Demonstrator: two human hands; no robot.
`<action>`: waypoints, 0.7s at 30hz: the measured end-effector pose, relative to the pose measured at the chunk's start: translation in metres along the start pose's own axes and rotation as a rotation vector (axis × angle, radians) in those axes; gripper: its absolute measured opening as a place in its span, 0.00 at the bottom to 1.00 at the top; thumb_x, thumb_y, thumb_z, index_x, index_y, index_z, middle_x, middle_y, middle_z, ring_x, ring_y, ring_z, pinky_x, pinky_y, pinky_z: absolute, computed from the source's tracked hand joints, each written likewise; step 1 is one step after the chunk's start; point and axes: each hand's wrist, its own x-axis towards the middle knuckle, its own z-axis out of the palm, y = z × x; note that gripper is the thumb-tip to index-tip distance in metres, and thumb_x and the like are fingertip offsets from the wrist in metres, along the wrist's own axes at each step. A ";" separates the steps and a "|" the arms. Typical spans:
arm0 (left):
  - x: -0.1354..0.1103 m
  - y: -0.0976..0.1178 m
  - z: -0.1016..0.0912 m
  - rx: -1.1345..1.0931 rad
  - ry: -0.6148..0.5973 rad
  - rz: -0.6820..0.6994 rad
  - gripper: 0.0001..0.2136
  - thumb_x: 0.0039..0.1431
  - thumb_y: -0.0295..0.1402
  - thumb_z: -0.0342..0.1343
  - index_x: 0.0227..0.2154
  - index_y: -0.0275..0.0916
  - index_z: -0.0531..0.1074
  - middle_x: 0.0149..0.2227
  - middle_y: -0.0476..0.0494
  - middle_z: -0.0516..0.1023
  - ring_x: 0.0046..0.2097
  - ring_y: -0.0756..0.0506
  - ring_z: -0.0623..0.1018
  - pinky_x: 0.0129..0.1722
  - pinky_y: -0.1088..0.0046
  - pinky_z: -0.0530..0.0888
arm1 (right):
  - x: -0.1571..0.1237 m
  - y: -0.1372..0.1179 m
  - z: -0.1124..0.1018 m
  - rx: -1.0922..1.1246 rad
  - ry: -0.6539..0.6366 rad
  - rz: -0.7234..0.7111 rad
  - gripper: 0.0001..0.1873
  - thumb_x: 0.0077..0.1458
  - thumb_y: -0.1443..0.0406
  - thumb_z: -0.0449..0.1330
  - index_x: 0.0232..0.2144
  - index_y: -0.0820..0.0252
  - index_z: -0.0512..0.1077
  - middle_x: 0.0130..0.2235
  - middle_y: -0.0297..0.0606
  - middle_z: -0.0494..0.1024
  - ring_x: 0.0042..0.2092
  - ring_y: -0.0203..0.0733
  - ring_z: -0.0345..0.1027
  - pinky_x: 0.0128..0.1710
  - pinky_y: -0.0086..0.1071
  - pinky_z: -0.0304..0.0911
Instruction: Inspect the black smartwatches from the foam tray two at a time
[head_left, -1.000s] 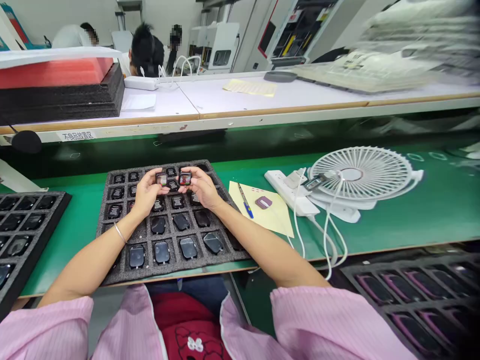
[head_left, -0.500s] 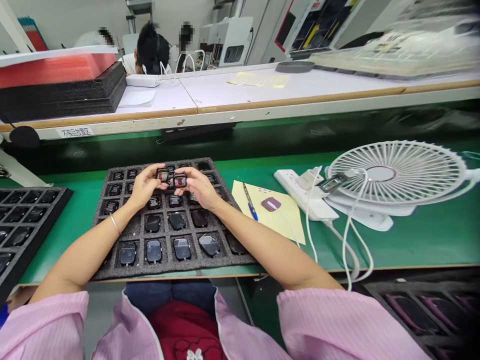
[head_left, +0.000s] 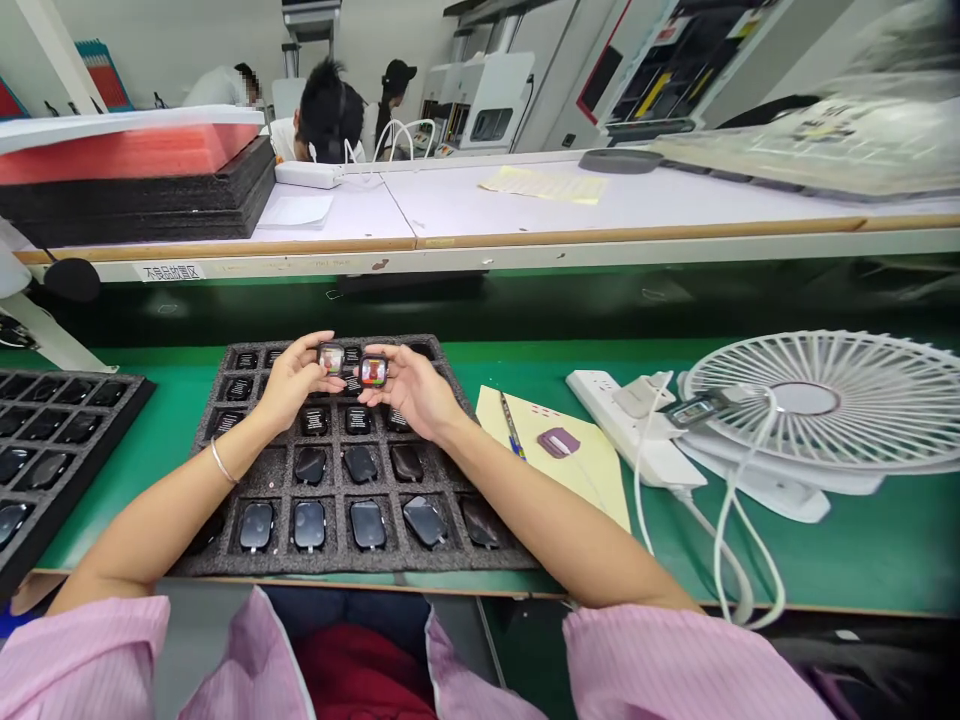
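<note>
A dark foam tray (head_left: 279,470) with rows of small square watch bodies lies on the green bench in front of me. My left hand (head_left: 292,382) pinches one small watch body (head_left: 331,357) above the tray's far rows. Beside it, my right hand (head_left: 411,392) pinches a second watch body (head_left: 373,371) whose lit face shows red. The two pieces are held close together, a little above the tray. Several dark-faced pieces (head_left: 367,524) sit in the near rows.
A second black tray (head_left: 45,440) lies at the left. To the right are a yellow sheet (head_left: 585,470) with a pen (head_left: 513,428) and a purple piece (head_left: 559,442), a white power strip (head_left: 630,425) with cables, and a white fan (head_left: 817,400). Other people sit beyond the far shelf.
Both hands stay over the tray's far rows holding the two watch bodies, with only small shifts of the fingers. The camera view has shifted, moving the scene slightly down and right.
</note>
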 end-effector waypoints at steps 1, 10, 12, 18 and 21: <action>0.002 0.008 0.002 -0.002 0.000 0.004 0.31 0.46 0.32 0.63 0.57 0.37 0.70 0.38 0.48 0.80 0.31 0.47 0.84 0.37 0.69 0.85 | 0.003 -0.010 0.002 0.013 0.003 0.007 0.25 0.65 0.44 0.58 0.49 0.56 0.72 0.39 0.40 0.81 0.32 0.45 0.80 0.32 0.38 0.76; -0.001 0.059 0.023 -0.023 -0.019 0.124 0.32 0.49 0.27 0.62 0.60 0.38 0.68 0.39 0.48 0.81 0.32 0.50 0.83 0.38 0.72 0.84 | 0.015 -0.062 0.024 -0.052 -0.027 -0.183 0.30 0.66 0.38 0.58 0.50 0.55 0.73 0.39 0.38 0.81 0.32 0.43 0.78 0.34 0.38 0.75; -0.005 0.054 0.023 -0.024 -0.026 0.122 0.32 0.49 0.27 0.63 0.60 0.38 0.68 0.39 0.49 0.81 0.32 0.50 0.83 0.39 0.72 0.84 | 0.013 -0.052 0.026 -0.052 -0.020 -0.199 0.30 0.65 0.37 0.58 0.49 0.55 0.73 0.37 0.37 0.80 0.31 0.43 0.77 0.34 0.37 0.76; -0.001 0.026 0.010 0.008 -0.030 0.133 0.33 0.49 0.26 0.65 0.61 0.43 0.69 0.40 0.48 0.83 0.34 0.48 0.85 0.39 0.72 0.84 | 0.015 -0.025 0.019 -0.046 -0.010 -0.180 0.32 0.67 0.36 0.57 0.52 0.56 0.73 0.40 0.37 0.81 0.33 0.42 0.80 0.35 0.35 0.76; 0.004 0.016 0.003 0.012 -0.020 0.148 0.33 0.49 0.27 0.68 0.60 0.43 0.70 0.41 0.47 0.83 0.33 0.47 0.84 0.37 0.72 0.83 | 0.017 -0.021 0.014 -0.034 -0.023 -0.161 0.27 0.69 0.41 0.56 0.53 0.56 0.73 0.43 0.38 0.82 0.35 0.42 0.81 0.37 0.36 0.78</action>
